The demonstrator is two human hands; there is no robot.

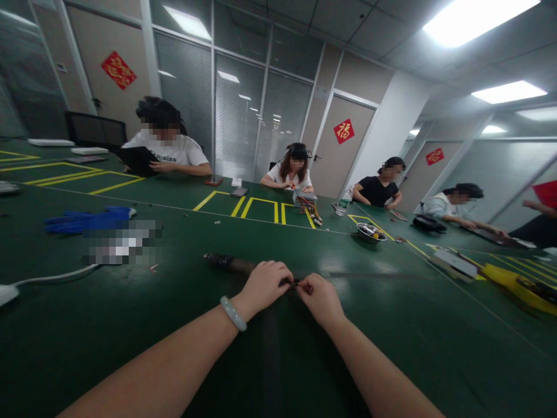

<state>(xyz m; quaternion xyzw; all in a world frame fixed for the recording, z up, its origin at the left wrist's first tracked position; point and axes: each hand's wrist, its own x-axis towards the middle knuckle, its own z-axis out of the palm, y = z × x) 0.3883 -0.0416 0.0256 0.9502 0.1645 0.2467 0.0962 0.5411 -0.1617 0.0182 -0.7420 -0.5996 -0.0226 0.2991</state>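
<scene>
My left hand [264,284], with a pale bracelet [233,313] on its wrist, and my right hand [319,299] meet at the middle of the green table [130,325]. Both pinch a small dark part [295,282] between their fingertips; what it is cannot be made out. A dark cylindrical tool [228,263] lies on the table just behind my left hand, running left from it. A thin dark strip [369,275] extends right from my fingers along the table.
Blue gloves [89,220] and a white cable [47,277] lie at the left. A metal bowl [369,233], a water bottle [344,201] and a yellow tool [520,284] are to the right. Several people sit along the far side.
</scene>
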